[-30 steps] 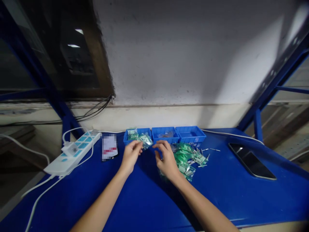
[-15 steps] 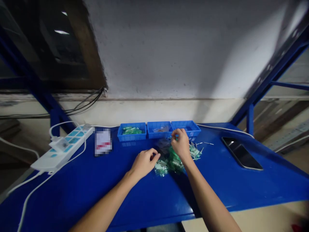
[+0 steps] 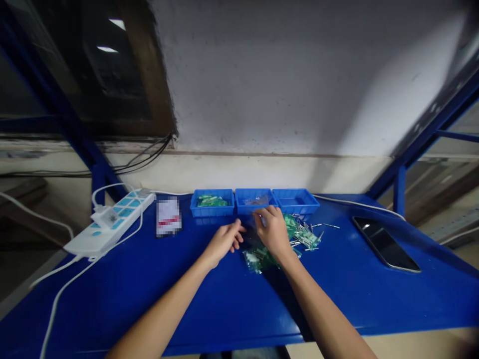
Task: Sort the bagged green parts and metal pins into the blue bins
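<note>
My left hand [image 3: 221, 243] hovers over the blue table, left of a heap of small parts. Its thumb and fingers are loosely bent and apart, with nothing visible between them. My right hand [image 3: 274, 230] is above the heap in front of the middle bin, thumb and fingertips pinched together. Whatever they hold is too small to make out. Beneath and beside it lie small green-and-clear packets [image 3: 254, 261] and loose thin metal pins [image 3: 307, 236]. Part of the heap is hidden by my right hand and wrist.
Along the wall stand three blue bins: the left bin [image 3: 212, 210] holds green packets, the middle bin [image 3: 242, 207] clear bags, and the right bin [image 3: 299, 208] is behind the heap. A white power strip [image 3: 108, 224], a blurred card [image 3: 168, 217] and a phone [image 3: 387, 245] lie around.
My right hand has moved left and slightly down, nearer my left hand. My left hand's fingers have spread from a more curled pose. The whole view has shifted slightly.
</note>
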`<move>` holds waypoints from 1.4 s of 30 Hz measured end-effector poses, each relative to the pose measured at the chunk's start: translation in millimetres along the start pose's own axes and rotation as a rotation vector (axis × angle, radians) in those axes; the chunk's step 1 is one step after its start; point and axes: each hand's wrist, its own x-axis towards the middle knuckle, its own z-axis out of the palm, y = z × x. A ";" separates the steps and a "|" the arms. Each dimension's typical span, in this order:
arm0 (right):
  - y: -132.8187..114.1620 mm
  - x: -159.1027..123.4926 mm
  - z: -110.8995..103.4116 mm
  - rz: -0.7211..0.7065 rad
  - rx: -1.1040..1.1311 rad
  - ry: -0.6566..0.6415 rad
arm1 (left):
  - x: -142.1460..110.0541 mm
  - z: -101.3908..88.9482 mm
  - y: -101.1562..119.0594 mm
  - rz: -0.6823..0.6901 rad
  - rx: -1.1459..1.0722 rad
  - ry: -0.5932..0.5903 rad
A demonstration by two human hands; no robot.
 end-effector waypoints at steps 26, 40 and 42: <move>-30.3 -11.7 21.3 0.520 0.990 -0.113 | 4.0 -12.9 -2.2 0.271 0.040 0.276; -29.7 -12.8 22.0 0.444 0.913 -0.271 | 3.7 -13.7 2.6 0.291 0.062 0.318; -29.7 -12.9 21.6 0.411 0.883 -0.271 | 4.8 -14.7 2.3 0.283 0.071 0.344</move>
